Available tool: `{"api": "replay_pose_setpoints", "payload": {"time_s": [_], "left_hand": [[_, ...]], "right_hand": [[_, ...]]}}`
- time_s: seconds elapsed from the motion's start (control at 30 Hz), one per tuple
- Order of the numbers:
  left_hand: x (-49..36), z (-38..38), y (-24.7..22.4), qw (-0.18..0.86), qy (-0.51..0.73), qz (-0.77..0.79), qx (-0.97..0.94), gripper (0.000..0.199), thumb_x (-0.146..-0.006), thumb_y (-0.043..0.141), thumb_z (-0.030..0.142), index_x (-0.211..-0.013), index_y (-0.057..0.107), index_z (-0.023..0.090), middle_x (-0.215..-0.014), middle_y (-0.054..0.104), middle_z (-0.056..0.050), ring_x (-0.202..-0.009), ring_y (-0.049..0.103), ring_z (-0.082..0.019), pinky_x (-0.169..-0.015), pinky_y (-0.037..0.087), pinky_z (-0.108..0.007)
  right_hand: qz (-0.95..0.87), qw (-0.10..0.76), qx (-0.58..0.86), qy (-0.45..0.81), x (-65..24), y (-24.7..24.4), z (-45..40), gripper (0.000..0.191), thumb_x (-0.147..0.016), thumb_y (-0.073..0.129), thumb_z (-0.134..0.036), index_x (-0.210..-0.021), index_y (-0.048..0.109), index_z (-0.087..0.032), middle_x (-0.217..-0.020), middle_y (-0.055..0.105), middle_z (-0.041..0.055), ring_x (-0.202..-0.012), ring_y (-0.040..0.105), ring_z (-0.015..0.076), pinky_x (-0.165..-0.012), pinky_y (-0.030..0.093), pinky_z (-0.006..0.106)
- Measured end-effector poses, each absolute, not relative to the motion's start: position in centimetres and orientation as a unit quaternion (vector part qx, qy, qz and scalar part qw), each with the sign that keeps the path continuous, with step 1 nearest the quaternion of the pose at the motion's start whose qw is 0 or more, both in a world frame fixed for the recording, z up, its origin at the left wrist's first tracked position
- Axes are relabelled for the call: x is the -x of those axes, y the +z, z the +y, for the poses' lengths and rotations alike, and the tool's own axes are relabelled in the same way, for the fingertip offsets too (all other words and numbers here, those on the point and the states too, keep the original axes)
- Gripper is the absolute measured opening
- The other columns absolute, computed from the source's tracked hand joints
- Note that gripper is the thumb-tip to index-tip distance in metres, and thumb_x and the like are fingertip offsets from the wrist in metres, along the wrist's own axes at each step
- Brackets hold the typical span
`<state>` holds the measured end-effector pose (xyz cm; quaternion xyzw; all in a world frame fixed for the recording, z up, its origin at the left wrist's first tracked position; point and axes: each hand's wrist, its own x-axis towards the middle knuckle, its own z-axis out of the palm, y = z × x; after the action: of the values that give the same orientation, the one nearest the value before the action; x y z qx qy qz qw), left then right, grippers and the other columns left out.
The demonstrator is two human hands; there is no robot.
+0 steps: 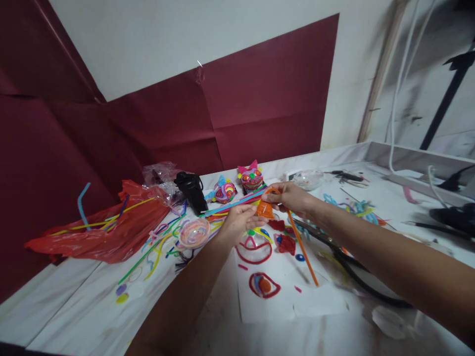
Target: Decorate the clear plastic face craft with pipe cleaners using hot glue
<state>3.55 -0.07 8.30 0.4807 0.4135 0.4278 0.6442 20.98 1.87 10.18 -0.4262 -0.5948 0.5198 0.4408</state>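
Note:
My left hand [241, 221] holds a small orange piece [264, 209] between its fingers over the middle of the table. Beside it, my right hand [284, 197] pinches an orange pipe cleaner [302, 249], whose long end hangs down to the right and whose upper part curves over the orange piece. Below the hands lies a white paper [267, 306] with a red-outlined mouth shape [254, 253], an eye shape [264, 286] with an orange centre, and a dark red piece [285, 244].
Large black-handled scissors [345, 259] lie under my right forearm. Behind the hands stand two colourful decorated figures [252, 177] and a black object [191, 192]. Left are a clear bowl [194, 233], loose pipe cleaners and a red plastic bag [111, 237].

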Motion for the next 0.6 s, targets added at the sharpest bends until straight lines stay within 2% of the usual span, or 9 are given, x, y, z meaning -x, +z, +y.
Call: {"api": "replay_pose_setpoints", "payload": {"time_s": [0.3,0.47,0.6], "left_hand": [[-3.21,0.33,8.13,0.666,0.405,0.413,-0.470,0.013,-0.086,0.057,0.007,-0.084,0.070,0.007,-0.068,0.072,-0.008,-0.061,0.069,-0.011,-0.064,0.056,-0.021],[-3.29,0.29,7.93,0.655,0.400,0.433,-0.472,0.003,-0.079,0.068,0.008,-0.080,0.070,0.008,-0.064,0.070,-0.005,-0.060,0.067,-0.010,-0.064,0.056,-0.019],[-3.38,0.20,7.76,0.625,0.421,0.443,-0.485,0.006,-0.076,0.071,0.011,-0.081,0.070,0.008,-0.061,0.069,-0.005,-0.056,0.066,-0.010,-0.064,0.057,-0.021]], "right_hand": [[-0.619,0.415,0.420,0.518,-21.06,10.46,2.02,0.033,-0.061,0.080,-0.042,-0.066,0.058,-0.017,-0.041,0.048,-0.0060,-0.038,0.036,0.0058,-0.040,0.023,0.022],[-0.629,0.411,0.411,0.517,-20.92,10.36,2.01,0.034,-0.060,0.080,-0.042,-0.065,0.057,-0.017,-0.041,0.048,-0.0061,-0.037,0.036,0.0056,-0.039,0.024,0.021],[-0.631,0.396,0.425,0.514,-20.98,10.71,1.98,0.032,-0.066,0.077,-0.043,-0.066,0.059,-0.017,-0.043,0.053,-0.0035,-0.038,0.040,0.0067,-0.039,0.026,0.021]]}}
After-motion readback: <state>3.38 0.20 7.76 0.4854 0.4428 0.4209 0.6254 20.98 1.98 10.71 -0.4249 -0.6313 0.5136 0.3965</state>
